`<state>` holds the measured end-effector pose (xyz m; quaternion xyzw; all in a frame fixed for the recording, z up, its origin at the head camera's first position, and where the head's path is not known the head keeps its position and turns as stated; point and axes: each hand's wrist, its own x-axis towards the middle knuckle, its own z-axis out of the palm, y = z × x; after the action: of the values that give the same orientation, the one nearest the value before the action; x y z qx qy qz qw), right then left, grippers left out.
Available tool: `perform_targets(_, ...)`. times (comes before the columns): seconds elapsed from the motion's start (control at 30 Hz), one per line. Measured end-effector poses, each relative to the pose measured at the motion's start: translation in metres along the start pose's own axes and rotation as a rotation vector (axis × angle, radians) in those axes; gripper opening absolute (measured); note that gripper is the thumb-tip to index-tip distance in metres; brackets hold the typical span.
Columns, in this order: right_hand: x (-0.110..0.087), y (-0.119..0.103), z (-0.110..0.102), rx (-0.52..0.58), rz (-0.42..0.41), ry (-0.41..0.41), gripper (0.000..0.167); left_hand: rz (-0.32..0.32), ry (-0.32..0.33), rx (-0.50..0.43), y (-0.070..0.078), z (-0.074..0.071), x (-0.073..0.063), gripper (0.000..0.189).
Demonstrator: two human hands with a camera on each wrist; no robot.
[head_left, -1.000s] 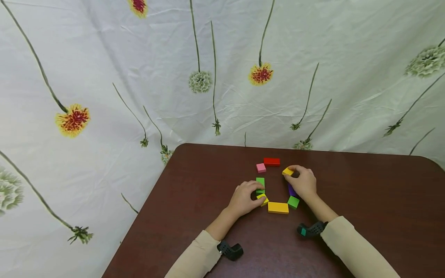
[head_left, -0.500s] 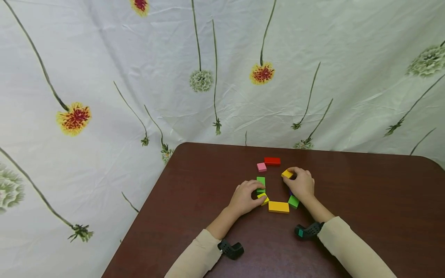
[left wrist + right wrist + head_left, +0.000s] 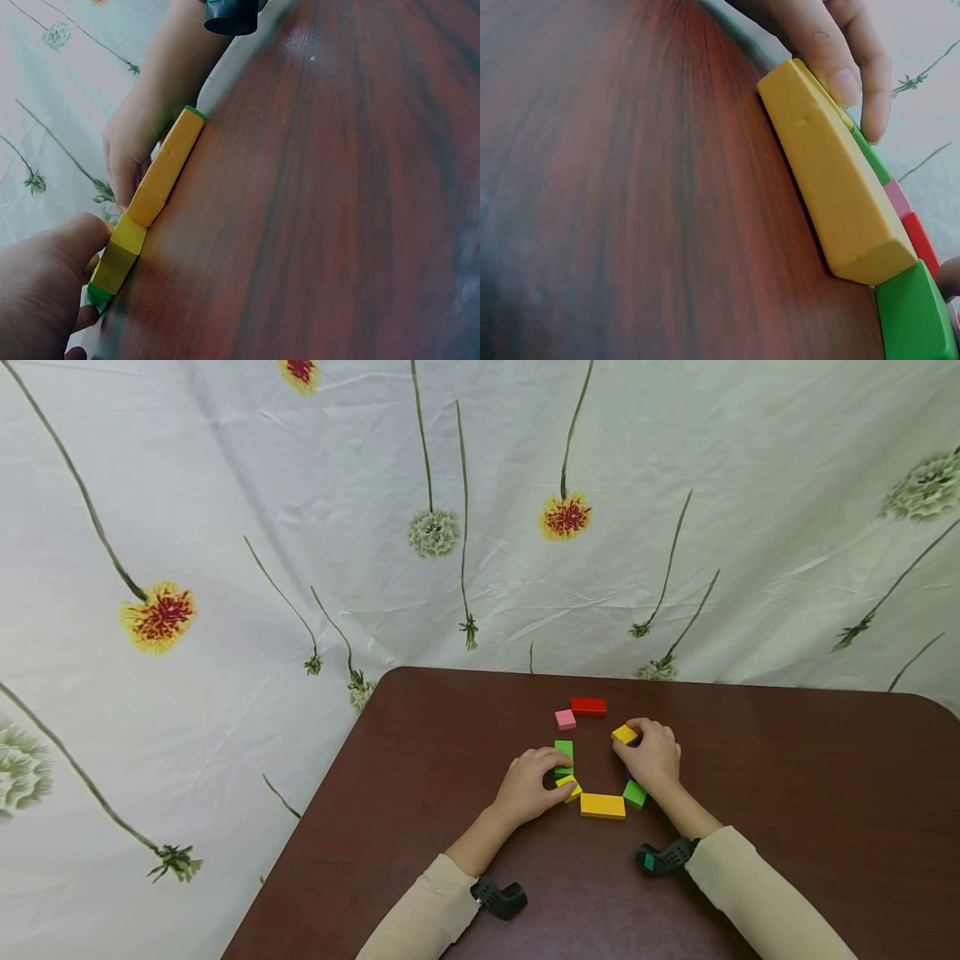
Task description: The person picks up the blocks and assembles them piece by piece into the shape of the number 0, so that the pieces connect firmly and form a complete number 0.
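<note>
My left hand (image 3: pixel 528 787) bends over the left side of a block arrangement, thumb on a small yellow block (image 3: pixel 568 787) and a fingertip at the long green block (image 3: pixel 564 750) behind it. Between thumb and fingers, my right hand (image 3: pixel 654 756) pinches another yellow block (image 3: pixel 624 735) at the right side. Below that hand a blue-purple block (image 3: pixel 630 774) is mostly hidden. A small green block (image 3: pixel 634 793) stands at the near right corner. An orange-yellow block (image 3: pixel 840 180) forms the near side, its ends meeting the small yellow block and the small green block (image 3: pixel 915 315).
Behind the left side lie a pink block (image 3: pixel 565 719) and a red block (image 3: pixel 588 707), with a gap between pink and long green. All rest on a dark brown table (image 3: pixel 420 735). A flower-printed cloth (image 3: pixel 510 568) hangs behind its far edge.
My right hand has drawn the pinched yellow block slightly toward me, then shifted it a little to the right. The left hand has stayed in place.
</note>
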<state>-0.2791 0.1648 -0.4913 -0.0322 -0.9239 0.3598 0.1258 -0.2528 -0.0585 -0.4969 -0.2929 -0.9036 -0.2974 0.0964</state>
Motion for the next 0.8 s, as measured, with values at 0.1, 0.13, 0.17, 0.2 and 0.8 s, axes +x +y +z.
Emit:
perform_targets(0.1, 0.0, 0.001, -0.001, 0.018, 0.0, 0.003, 0.043, 0.0, -0.001, -0.001, 0.001, 0.0, 0.0, 0.026)
perform_targets(0.13, 0.0, 0.001, -0.002, 0.036, 0.0, 0.004, 0.043, -0.001, -0.002, 0.001, 0.001, 0.0, 0.0, 0.026)
perform_targets(0.17, 0.0, 0.001, -0.003, 0.055, 0.001, 0.002, 0.043, -0.002, -0.002, 0.001, 0.001, 0.0, 0.001, 0.026)
perform_targets(0.2, -0.001, 0.002, -0.005, 0.081, 0.001, 0.001, 0.043, -0.004, -0.003, 0.002, 0.001, 0.001, 0.001, 0.027)
perform_targets(0.8, -0.015, 0.039, -0.025, 0.165, -0.388, -0.125, 0.032, -0.005, -0.008, -0.001, 0.0, 0.0, 0.0, 0.027)
